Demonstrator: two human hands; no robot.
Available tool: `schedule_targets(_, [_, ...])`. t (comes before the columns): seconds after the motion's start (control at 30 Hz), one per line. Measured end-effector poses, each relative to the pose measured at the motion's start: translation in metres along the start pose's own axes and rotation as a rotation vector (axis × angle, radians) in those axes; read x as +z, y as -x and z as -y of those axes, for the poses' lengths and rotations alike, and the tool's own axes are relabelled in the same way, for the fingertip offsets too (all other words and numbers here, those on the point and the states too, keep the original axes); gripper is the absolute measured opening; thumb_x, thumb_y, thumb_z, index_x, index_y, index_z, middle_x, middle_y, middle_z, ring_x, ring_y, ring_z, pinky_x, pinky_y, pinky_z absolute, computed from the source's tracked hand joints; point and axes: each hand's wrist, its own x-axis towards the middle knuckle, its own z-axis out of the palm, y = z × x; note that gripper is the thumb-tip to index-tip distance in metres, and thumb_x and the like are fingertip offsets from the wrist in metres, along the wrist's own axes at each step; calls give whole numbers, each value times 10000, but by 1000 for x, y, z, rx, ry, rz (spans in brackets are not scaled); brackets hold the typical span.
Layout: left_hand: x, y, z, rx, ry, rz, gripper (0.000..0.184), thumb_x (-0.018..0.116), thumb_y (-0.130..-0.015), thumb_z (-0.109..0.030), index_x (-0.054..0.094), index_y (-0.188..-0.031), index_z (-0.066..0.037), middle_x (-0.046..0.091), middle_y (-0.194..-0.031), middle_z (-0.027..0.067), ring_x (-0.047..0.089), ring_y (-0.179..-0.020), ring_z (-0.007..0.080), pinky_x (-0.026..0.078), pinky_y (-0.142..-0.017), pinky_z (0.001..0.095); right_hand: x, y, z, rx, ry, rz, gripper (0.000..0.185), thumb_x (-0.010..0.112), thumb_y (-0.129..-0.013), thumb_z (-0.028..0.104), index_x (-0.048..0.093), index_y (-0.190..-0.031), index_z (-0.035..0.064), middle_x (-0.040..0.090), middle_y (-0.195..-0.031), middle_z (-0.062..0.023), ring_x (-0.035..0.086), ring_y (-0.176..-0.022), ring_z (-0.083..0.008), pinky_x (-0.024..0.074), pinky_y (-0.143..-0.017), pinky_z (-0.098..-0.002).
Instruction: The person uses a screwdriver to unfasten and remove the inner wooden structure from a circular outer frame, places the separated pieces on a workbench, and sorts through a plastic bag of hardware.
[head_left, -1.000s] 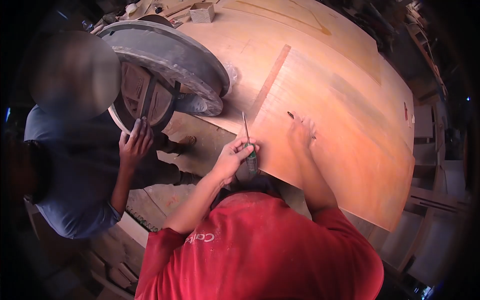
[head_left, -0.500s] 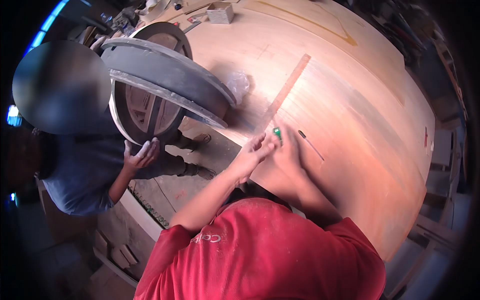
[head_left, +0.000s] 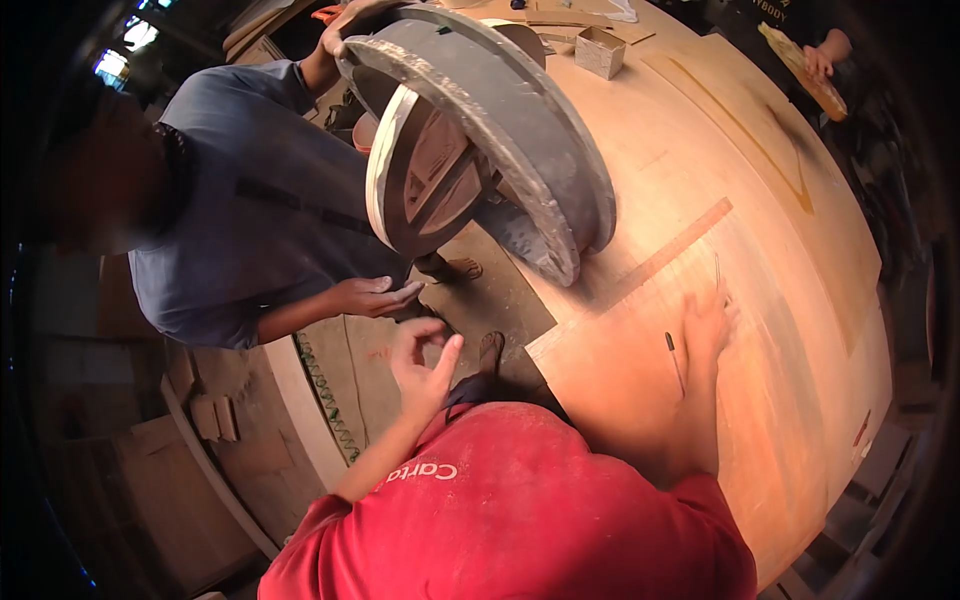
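My left hand (head_left: 425, 368) is raised in front of my body with nothing in it, its fingers bent and the thumb apart. My right hand (head_left: 708, 322) is over the pale wooden tabletop (head_left: 790, 400), its fingers slightly blurred. A thin pencil-like stick (head_left: 716, 268) juts out beyond its fingertips and appears to be held. Just left of this hand lies a slim pen-like tool (head_left: 676, 360) with a dark end. Farther up, a darker straight strip (head_left: 665, 253) crosses the board.
A large grey curved form (head_left: 520, 130) with a round wooden frame (head_left: 385, 165) stands at the table's left edge. A co-worker in blue (head_left: 265, 190) has one hand on top of it. Behind are a small box (head_left: 600, 54) and another person's hand (head_left: 826, 56) near a yellowish piece.
My hands have separated; the right has reached farther over the board, the left has drawn away. The green item at my right hand no longer shows. The co-worker's upper hand now rests on the form.
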Motion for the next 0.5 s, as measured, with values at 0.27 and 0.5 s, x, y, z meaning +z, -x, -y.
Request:
schedule_targets(0.27, [4,-133,-24,399,-258,-304,840,794,-921,-213,309,-1567,17,339,-1519,176,416,-1388,284,360,-1162,392,-135,48,243,-746,-800,-307,1058,930,-709,453,423,-1541,39,494,-1426,-273,469,-1339,-426,381,-1133,-500])
schedule_targets(0.5, [-15,-180,-11,612,-221,-218,485,742,-944,-152,540,-1350,16,498,-1347,195,493,-1292,307,416,-1066,383,-132,57,295,-505,-830,-200,1040,933,-684,174,399,-1570,75,578,-1361,-201,593,-1233,-347,468,-1066,-426])
